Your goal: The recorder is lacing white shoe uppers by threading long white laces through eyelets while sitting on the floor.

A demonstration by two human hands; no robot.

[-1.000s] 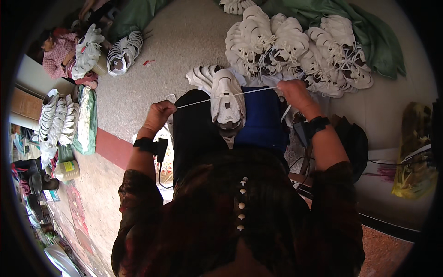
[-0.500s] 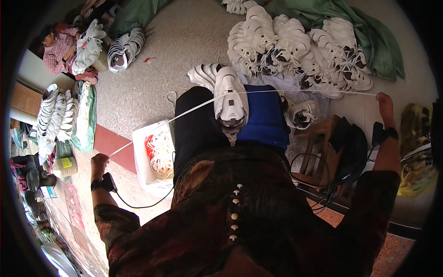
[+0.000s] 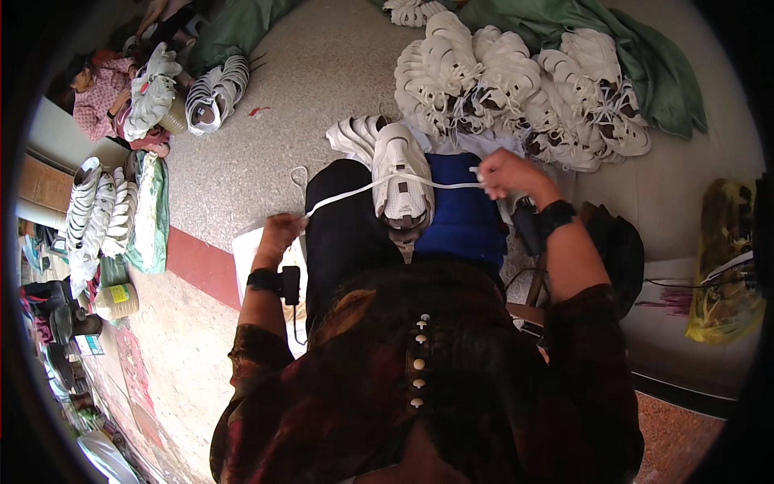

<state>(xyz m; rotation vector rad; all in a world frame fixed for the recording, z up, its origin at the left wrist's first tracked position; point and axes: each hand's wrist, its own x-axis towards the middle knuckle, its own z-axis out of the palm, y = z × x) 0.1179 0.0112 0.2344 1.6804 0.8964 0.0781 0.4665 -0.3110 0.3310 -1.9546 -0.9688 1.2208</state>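
Note:
Between my knees rests a white shoe upper [image 3: 405, 198] with small dark patches. A white shoelace [image 3: 345, 196] crosses over it from one hand to the other, slightly slack; whether it is threaded through the upper I cannot tell. My left hand [image 3: 281, 234] is closed on the lace's left part, beside my black-clad knee. Above the blue cloth [image 3: 455, 216] on my right thigh, my right hand [image 3: 516, 176] pinches the other part, a short end showing past the fingers. More white uppers [image 3: 352, 137] lie stacked just beyond my left knee.
A heap of white shoe uppers [image 3: 476, 73] lies ahead right, beside green cloth [image 3: 657, 89]. A white box [image 3: 246, 258] stands by my left leg, partly behind my arm. Another person [image 3: 97, 105] sits far left among stacked uppers. A yellow bag [image 3: 726, 266] stands far right.
Both hands have come inward from wide apart, the left moving right and the right moving left. The lace, stretched taut before, now sags between them.

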